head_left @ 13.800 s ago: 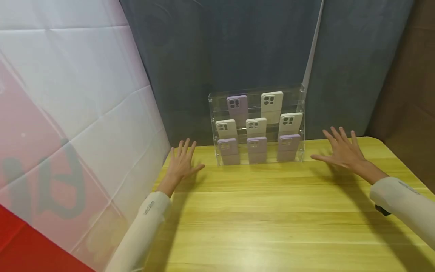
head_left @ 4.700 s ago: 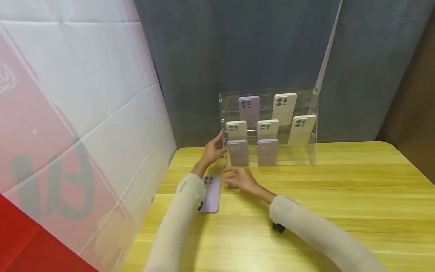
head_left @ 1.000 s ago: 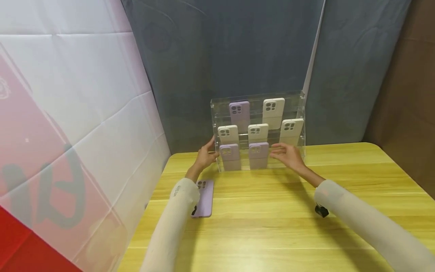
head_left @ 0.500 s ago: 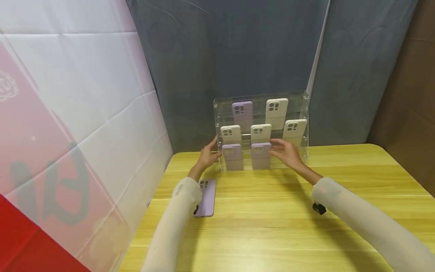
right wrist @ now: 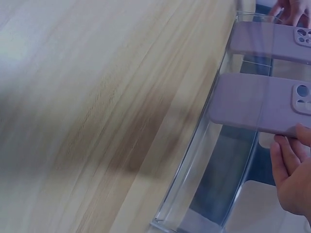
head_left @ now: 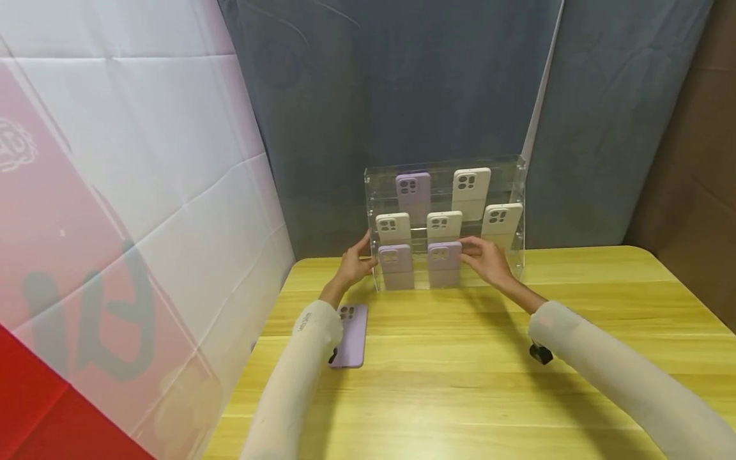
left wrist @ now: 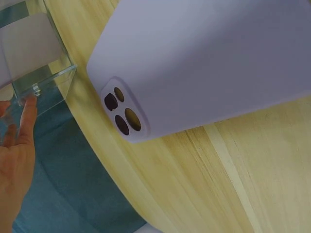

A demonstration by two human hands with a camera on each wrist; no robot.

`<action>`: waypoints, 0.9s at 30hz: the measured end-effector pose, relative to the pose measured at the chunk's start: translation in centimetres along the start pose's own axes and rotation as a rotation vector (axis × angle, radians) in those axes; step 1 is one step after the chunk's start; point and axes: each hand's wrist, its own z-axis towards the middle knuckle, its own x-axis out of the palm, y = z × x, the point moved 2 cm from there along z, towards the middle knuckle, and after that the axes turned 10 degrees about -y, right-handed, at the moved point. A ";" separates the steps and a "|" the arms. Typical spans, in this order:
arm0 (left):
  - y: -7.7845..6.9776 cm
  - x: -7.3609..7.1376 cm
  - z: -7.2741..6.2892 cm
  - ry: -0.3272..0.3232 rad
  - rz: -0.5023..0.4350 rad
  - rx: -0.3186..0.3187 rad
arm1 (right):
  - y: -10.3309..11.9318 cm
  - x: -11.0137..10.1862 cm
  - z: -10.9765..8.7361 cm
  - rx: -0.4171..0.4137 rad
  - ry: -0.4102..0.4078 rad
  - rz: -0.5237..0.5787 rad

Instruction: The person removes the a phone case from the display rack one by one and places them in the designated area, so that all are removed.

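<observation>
A clear acrylic display rack (head_left: 500, 182) stands at the back of the table, bearing purple and off-white phone cases in three tiers. My left hand (head_left: 352, 265) holds the rack's left side, fingers at its clear edge. My right hand (head_left: 487, 259) pinches the right edge of the middle purple phone case (head_left: 444, 265) on the lowest tier; in the right wrist view its thumb is on the near face and the fingers are curled behind. That case still sits in its tier. Another purple phone case (head_left: 354, 335) lies on the table, partly hidden by my left sleeve.
A third purple phone case (head_left: 396, 267) is at the left of the lowest tier. Off-white cases (head_left: 501, 220) fill the middle tier; one purple case (head_left: 413, 191) and one off-white case (head_left: 471, 191) stand on top. Dark cloth (head_left: 402, 83) hangs behind the wooden table (head_left: 448, 383).
Since 13.8 s ago the lower right purple case has left the rack and a purple case lies on the table. In the last second my right hand has closed on the middle purple case's edge.
</observation>
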 end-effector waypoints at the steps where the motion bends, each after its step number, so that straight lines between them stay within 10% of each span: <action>1: 0.0 0.0 0.0 0.001 0.000 -0.001 | 0.0 -0.1 0.0 0.004 0.000 0.000; 27: 0.1 0.1 0.2 0.017 0.018 0.000 | 3.4 -2.6 1.9 -0.009 0.026 0.020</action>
